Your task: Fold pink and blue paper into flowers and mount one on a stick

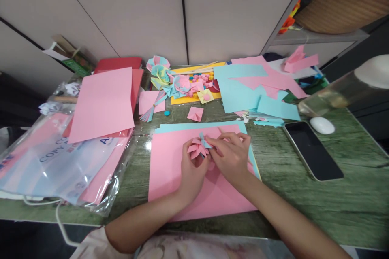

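Between my two hands is a folded paper flower (197, 148) with pink petals and a light blue piece (205, 141) at its upper right. My left hand (193, 170) is closed around the flower's left and lower side. The fingers of my right hand (231, 154) are pinched at the blue piece on its right. A thin stick pokes out above the right hand. Both hands are over a stack of pink paper (170, 178) with blue sheets under it. Just beyond the stack lies a small folded pink square (195, 114).
Folded paper flowers (181, 85) and small pink balls (203, 79) lie at the back. Blue paper scraps (240, 89) are at back right. A phone (314, 150), a white mouse (322, 125) and a clear bottle (331, 93) stand right. Left is a plastic paper bag (75, 166) beneath pink sheets (105, 103).
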The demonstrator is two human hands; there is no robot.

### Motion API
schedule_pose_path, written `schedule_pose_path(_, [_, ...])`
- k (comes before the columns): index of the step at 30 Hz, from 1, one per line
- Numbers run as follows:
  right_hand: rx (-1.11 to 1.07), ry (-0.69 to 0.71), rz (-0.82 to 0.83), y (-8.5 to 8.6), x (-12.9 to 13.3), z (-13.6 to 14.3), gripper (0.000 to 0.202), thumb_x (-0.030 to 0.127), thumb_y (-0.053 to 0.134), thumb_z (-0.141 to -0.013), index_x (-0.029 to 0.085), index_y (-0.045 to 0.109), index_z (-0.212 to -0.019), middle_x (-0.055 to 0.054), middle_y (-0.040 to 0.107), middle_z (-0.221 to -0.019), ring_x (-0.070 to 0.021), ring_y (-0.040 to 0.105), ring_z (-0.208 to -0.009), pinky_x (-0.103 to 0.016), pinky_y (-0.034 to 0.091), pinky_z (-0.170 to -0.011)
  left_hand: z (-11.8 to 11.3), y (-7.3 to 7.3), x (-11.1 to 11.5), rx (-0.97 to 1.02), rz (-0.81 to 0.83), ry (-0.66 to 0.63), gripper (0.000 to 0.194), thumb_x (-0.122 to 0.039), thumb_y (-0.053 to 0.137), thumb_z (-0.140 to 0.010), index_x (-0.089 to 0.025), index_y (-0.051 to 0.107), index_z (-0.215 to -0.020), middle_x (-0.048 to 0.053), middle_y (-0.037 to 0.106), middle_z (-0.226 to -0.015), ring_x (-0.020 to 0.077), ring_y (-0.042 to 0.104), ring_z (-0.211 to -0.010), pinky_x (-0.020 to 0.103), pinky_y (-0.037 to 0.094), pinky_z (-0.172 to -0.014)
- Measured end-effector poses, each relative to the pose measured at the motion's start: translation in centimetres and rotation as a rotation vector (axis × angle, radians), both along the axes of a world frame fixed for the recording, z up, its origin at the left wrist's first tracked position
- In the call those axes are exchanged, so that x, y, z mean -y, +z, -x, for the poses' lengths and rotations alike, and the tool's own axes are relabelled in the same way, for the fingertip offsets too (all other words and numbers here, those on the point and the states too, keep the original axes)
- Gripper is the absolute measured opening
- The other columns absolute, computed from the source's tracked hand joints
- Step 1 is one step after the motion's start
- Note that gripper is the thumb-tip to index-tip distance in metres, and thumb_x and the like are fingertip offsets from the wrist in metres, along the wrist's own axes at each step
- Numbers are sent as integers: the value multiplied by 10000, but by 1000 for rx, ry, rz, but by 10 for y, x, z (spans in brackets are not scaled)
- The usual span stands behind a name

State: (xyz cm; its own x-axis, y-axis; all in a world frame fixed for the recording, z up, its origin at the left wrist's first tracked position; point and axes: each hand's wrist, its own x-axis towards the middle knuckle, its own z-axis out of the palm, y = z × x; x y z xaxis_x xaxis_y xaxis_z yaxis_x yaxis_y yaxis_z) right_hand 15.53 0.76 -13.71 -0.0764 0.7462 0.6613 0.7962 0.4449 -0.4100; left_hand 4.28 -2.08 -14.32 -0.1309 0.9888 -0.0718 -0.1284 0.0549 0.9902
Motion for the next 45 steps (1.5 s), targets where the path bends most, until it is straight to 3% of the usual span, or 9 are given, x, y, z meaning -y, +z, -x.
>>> schedule_pose_path(3, [-14, -3, 28, 2, 0, -1, 175, 116, 591, -761, 254, 675, -830, 63, 671, -616, -136, 598, -718, -375, 267, -791, 2, 0, -1, -2, -16, 2, 315, -154, 647, -742, -205, 480, -1005, 26, 530, -995, 151, 546, -964, 308, 479, -868])
schedule_pose_path(8, [-126, 63, 337, 6, -5, -8, 265, 96, 577, -720, 279, 684, -878, 22, 684, -784, -175, 582, -864, -360, 314, -772, 6, -1, -6, 27, -42, -23, 351, -108, 639, -724, -211, 486, -1023, 30, 542, -1016, 154, 556, -962, 289, 502, -817])
schedule_pose_path(10, [-135, 86, 365, 6, -6, -11, 288, 84, 560, -720, 283, 691, -881, 18, 675, -784, -170, 591, -856, -355, 326, -760, 7, -3, -6, 35, -42, -48, 393, -72, 625, -712, -214, 482, -1050, 27, 553, -1005, 145, 573, -917, 284, 510, -792])
schedule_pose_path(17, [-163, 64, 145, 3, -3, -7, 287, 39, 529, -716, 255, 696, -804, 40, 658, -653, -146, 610, -728, -359, 297, -742, 3, -4, -2, 4, -75, -36, 410, -16, 584, -702, -219, 484, -1043, -9, 556, -889, 115, 580, -807, 259, 505, -751])
schedule_pose_path(23, [-176, 15, 96, 1, -1, 1, 265, 50, 535, -742, 263, 688, -783, 53, 671, -641, -137, 619, -699, -366, 284, -750, 2, 0, 5, 15, -19, 5, 391, -65, 591, -736, -225, 469, -1071, 17, 552, -958, 143, 566, -895, 290, 511, -781])
schedule_pose_path(29, [-91, 77, 106, 6, -1, -5, 248, 63, 530, -757, 241, 670, -857, 29, 703, -747, -151, 633, -808, -358, 288, -763, 5, 1, 3, 22, -55, -3, 424, -65, 623, -722, -238, 473, -1079, 28, 554, -1035, 158, 563, -980, 292, 507, -822])
schedule_pose_path(36, [-32, 71, 1, 8, -1, -6, 157, 101, 580, -790, 233, 659, -822, 45, 688, -668, -131, 633, -724, -360, 268, -764, 5, -2, 2, -2, -81, 4, 456, -52, 635, -715, -241, 472, -1097, 24, 573, -1039, 149, 582, -982, 314, 486, -893])
schedule_pose_path(45, [86, 78, -150, 6, 2, -6, 174, 107, 560, -821, 226, 625, -929, 68, 704, -663, -110, 612, -710, -358, 248, -756, 3, -2, 13, 7, -11, 27, 452, -93, 626, -733, -226, 443, -1124, 81, 530, -1203, 209, 516, -1162, 391, 435, -983])
